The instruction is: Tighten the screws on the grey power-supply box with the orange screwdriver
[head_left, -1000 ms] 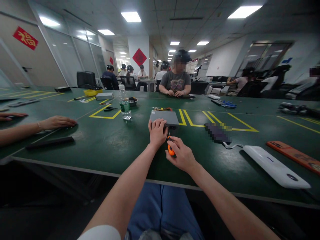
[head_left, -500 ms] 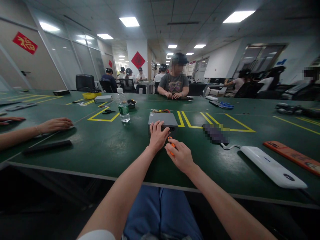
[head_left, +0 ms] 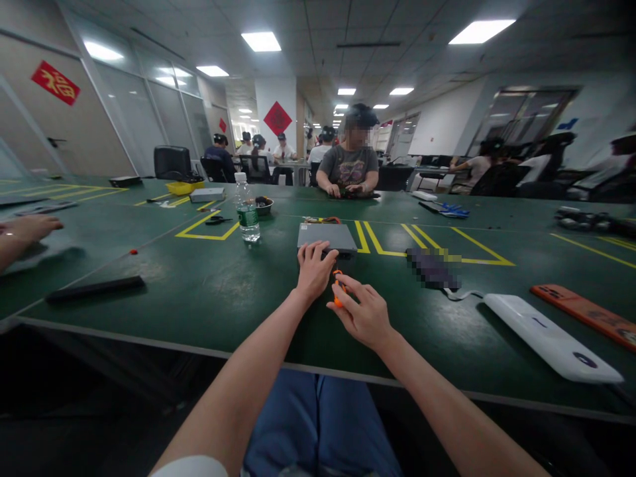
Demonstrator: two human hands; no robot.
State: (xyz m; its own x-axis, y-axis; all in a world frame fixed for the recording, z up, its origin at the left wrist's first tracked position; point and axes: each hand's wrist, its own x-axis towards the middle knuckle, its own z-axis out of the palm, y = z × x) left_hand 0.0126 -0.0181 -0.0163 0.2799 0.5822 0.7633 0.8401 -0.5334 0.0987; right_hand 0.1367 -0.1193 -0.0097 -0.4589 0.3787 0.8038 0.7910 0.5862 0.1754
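A grey metal computer power supply (head_left: 325, 234) sits on the green table in front of me, with coloured cables at its far side. My left hand (head_left: 316, 268) grips its near edge, fingers bent over the top and front. Just to the right, my right hand (head_left: 362, 306) pinches a screwdriver (head_left: 338, 291) with an orange and black handle between thumb and fingers. The screwdriver points at the near face of the power supply. My left hand partly hides that face, and I cannot tell whether the tip touches a screw.
A water bottle (head_left: 247, 211) stands left of the power supply, by a bowl (head_left: 263, 205) of dark pieces. At right lie a white power bank (head_left: 549, 338) and an orange phone case (head_left: 586, 311). A black bar (head_left: 97, 289) lies left. A co-worker (head_left: 350, 165) sits opposite.
My right hand's fingers have shifted and loosened slightly around the screwdriver handle. At the left, another person's hand has moved away leftward, and a small red piece now shows on the table.
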